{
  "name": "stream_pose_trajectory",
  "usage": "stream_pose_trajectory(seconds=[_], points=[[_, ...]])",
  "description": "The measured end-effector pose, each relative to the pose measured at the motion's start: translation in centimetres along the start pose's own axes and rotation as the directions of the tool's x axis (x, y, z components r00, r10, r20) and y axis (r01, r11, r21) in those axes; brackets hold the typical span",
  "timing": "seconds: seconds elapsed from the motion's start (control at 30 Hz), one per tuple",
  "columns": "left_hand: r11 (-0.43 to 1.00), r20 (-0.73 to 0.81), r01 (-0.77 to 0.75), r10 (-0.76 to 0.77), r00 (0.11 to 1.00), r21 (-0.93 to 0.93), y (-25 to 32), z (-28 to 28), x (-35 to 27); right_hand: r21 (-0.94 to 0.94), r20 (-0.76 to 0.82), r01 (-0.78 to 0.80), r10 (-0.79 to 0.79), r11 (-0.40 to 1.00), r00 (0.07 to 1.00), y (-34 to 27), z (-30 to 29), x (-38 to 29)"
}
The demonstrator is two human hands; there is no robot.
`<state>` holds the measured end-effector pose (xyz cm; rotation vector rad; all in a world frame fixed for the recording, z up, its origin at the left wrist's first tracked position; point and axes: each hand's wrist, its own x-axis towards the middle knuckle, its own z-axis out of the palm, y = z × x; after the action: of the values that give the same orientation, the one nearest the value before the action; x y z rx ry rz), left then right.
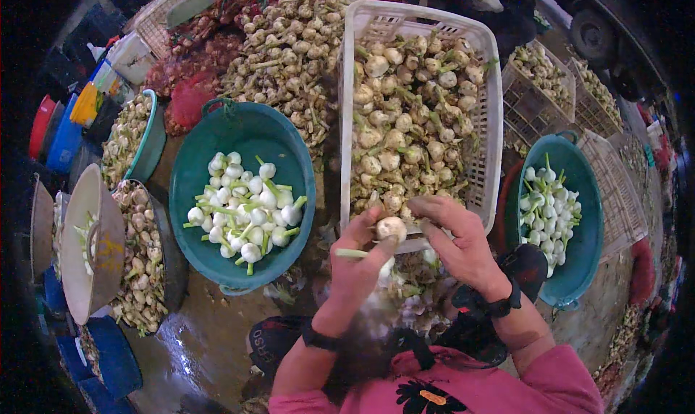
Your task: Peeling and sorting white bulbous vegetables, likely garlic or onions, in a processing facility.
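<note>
My left hand (355, 270) is closed around a pale garlic bulb (391, 229), whose cut green stem pokes out to the left. Close on the right of that bulb, my right hand (464, 245) curves with thumb and fingers apart. I see nothing between them. Both hands are over the near end of a white plastic crate (493, 121) full of unpeeled, soil-stained garlic bulbs (402, 122). Peeled skins (415, 311) lie below my hands, between my knees. Clean white bulbs with trimmed green stems (255, 202) lie in a green tub (182, 235) to the left.
A second green tub (592, 218) of clean bulbs stands right, beside a tilted empty-looking crate (619, 191). Loose garlic (288, 50) is heaped behind, near red mesh sacks (195, 99). Filled basins (157, 224) line the left. A person's hand (485, 0) shows at the top.
</note>
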<state>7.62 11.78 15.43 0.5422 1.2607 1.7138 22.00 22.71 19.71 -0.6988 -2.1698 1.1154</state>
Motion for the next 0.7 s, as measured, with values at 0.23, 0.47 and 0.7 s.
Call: stream_pose_trajectory(seconds=[0.23,0.47,0.7], points=[[0.732,0.178,-0.359,0.316,0.932,0.579,-0.4,-0.9,0.2,-0.244,0.211,0.241,-0.191,0.939,0.959,0.6,0.4,0.1],[0.747,0.269,-0.407,0.307,0.913,0.526,0.5,-1.1,0.6,-0.215,0.187,0.136,-0.096,0.967,0.978,1.3,0.8,0.0],[0.994,0.315,0.004,0.031,0.949,-0.109,1.3,-1.1,0.6,-0.292,0.039,-0.279,0.303,0.915,0.952,7.6,1.6,-1.4]])
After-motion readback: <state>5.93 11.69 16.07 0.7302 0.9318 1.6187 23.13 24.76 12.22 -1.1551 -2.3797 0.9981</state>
